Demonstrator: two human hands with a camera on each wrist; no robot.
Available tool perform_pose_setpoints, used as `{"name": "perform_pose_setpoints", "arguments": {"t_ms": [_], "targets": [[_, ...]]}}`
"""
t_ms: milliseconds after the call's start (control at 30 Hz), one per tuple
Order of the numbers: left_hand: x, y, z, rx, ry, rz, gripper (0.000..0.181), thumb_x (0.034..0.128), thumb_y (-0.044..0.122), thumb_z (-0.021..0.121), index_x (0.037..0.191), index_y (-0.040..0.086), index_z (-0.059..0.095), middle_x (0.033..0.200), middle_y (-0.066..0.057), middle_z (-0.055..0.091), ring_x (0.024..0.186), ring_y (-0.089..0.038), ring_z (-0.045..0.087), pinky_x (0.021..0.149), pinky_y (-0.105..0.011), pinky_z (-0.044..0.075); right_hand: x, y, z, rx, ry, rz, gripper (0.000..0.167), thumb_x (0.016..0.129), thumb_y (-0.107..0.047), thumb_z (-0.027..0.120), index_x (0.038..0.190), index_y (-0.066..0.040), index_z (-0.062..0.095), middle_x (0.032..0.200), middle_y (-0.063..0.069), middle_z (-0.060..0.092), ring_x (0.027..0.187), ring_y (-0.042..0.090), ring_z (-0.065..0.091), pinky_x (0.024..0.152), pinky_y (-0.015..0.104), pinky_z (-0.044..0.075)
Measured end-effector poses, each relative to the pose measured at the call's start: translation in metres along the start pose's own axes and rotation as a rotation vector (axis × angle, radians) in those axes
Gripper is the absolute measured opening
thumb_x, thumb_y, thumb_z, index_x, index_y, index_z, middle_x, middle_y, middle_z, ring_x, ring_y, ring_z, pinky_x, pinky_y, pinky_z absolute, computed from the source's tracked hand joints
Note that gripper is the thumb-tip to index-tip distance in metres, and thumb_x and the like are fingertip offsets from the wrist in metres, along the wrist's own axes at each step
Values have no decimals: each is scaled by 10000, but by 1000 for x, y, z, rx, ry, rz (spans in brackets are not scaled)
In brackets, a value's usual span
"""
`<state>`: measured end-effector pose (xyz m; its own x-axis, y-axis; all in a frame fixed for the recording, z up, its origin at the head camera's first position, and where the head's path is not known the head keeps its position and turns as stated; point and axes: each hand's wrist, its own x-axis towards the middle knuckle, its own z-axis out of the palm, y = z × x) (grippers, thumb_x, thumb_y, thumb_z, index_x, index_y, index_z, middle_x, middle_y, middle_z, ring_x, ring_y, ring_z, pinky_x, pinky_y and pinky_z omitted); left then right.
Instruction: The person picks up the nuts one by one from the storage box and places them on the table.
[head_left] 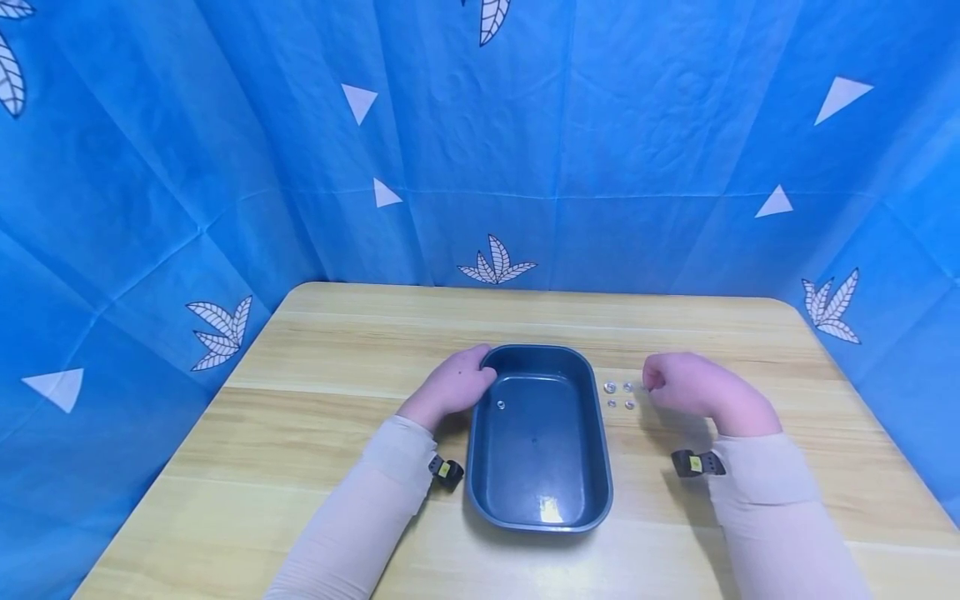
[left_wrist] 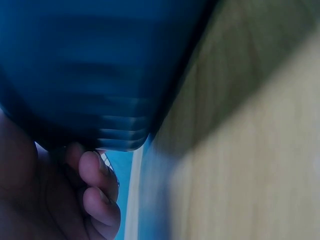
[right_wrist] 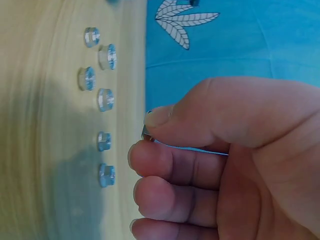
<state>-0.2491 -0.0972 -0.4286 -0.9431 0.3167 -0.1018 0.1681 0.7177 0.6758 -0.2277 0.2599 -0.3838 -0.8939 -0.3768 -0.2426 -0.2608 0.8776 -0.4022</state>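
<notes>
A dark blue rectangular tray [head_left: 534,483] rests on the table, with one small metal nut [head_left: 501,405] on its floor near the left side. My left hand [head_left: 459,382] grips the tray's far left corner, thumb over the rim. In the left wrist view its curled fingers [left_wrist: 100,170] lie against the outside wall. To the right of the tray, my right hand [head_left: 693,385] is raised above the table. Its thumb and index finger pinch a small shiny metal nut [right_wrist: 147,133], mostly hidden by the fingertips. Several loose nuts [right_wrist: 106,100] lie on the table beside it.
A light wood table [head_left: 360,367] with rounded far corners carries everything. Blue patterned cloth [head_left: 480,150] hangs behind and along both sides. Black wrist cameras [head_left: 448,473] are strapped to both sleeves, the left one close to the tray's side.
</notes>
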Motion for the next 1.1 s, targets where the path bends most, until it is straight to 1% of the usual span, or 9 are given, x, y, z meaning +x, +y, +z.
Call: {"name": "perform_pose_setpoints", "arguments": {"t_ms": [100,167,367,500,600,733,900,1100], "targets": [[0,0,0,-1,2,1,459,1018,271,455,1443,115,527,1347,-60,622,1248,-277,572,1059,-534,447,2,2,3,-5,-8,-1,143,820,-12,555,898,-115,617,853,28,583,797,225,530,707,390,450],[-1,0,-1,-3,4,0,454,1016,269,457,1437,119,532,1336,-56,627,1235,-274,578,1053,-535,452,4,3,5,-7,-12,-5,160,819,-9,546,917,-104,630,873,30,592,811,230,535,725,402,460],[-2,1,-1,-8,2,-1,462,1018,265,460,1449,111,523,1354,-67,620,1262,-284,567,1060,-539,446,6,8,11,12,-38,0,209,807,9,557,964,-92,652,926,34,623,839,232,555,776,446,497],[-2,1,-1,-6,-5,-5,477,1018,270,456,1463,106,510,1380,-73,607,1290,-290,550,1068,-540,439,6,10,14,11,-57,0,200,802,17,562,929,-119,634,897,24,606,815,216,540,747,411,477],[-1,2,-1,-14,-7,-6,480,1015,273,456,1464,111,510,1379,-68,607,1285,-286,553,1065,-541,441,7,11,16,-15,-58,-12,170,814,9,564,893,-134,610,857,29,584,786,206,520,715,384,452],[-1,1,-2,-24,-8,-4,472,1017,273,457,1457,116,516,1371,-65,610,1275,-284,559,1059,-542,447,8,11,17,-30,-58,-14,156,822,3,563,875,-141,590,842,38,573,778,206,515,707,379,439],[-1,1,-1,-8,-5,-3,475,1018,269,457,1461,109,512,1378,-72,607,1281,-287,556,1066,-535,443,10,10,18,-19,-60,5,175,817,12,552,886,-144,588,864,35,573,791,214,517,708,380,430],[0,0,0,6,-6,6,479,1017,270,455,1462,101,508,1379,-78,606,1289,-285,551,1076,-523,435,9,10,19,-26,-54,9,198,819,22,547,912,-145,598,920,49,596,826,235,532,724,398,441]]}}
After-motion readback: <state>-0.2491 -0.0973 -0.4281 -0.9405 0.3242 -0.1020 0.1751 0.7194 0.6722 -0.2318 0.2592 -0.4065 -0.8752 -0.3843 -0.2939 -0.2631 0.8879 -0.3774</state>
